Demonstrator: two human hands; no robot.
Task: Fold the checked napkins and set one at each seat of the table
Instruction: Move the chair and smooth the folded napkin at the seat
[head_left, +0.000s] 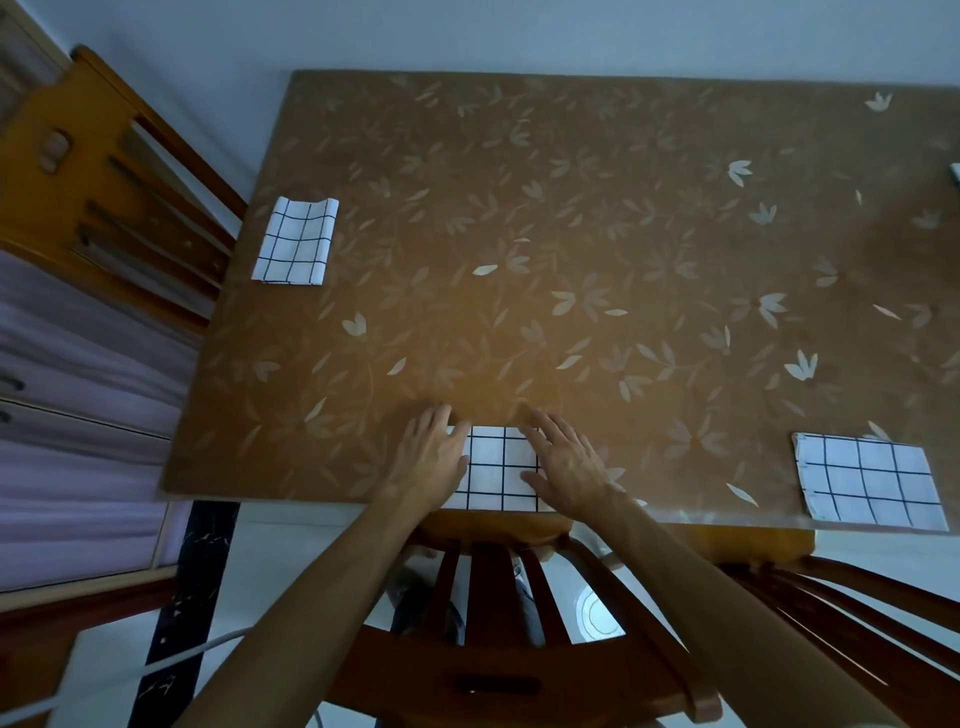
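- Brown leaf-print cloth covers the desk (597, 218), with a pale wall behind it and a wooden chair (98, 171) pulled up at the left end.
- At that left seat lies a folded checked napkin (295, 243). Its far edge is curled up in a ripple, so that fold may creep open if nobody flattens it.
- Left hand (432, 460) is down flat, fingers (441, 418) straight and a little spread. It presses the left side of the middle napkin and grips nothing.
- Middle napkin (501, 467) sits right at the near rim of the desk, above the back of a second chair (493, 587). That's the danger: a small pull toward the body looks enough to send it off the edge.
- Right hand (569, 467) mirrors the left, flat with fingers (545, 428) extended on the right side. If one hand lifts unevenly, the layers could shift or spring apart.
- Over at the right seat a third napkin (870, 480) lies flat, also close to the rim.
- A white sliver (955, 174) shows at the far right edge; I can't tell what it is.
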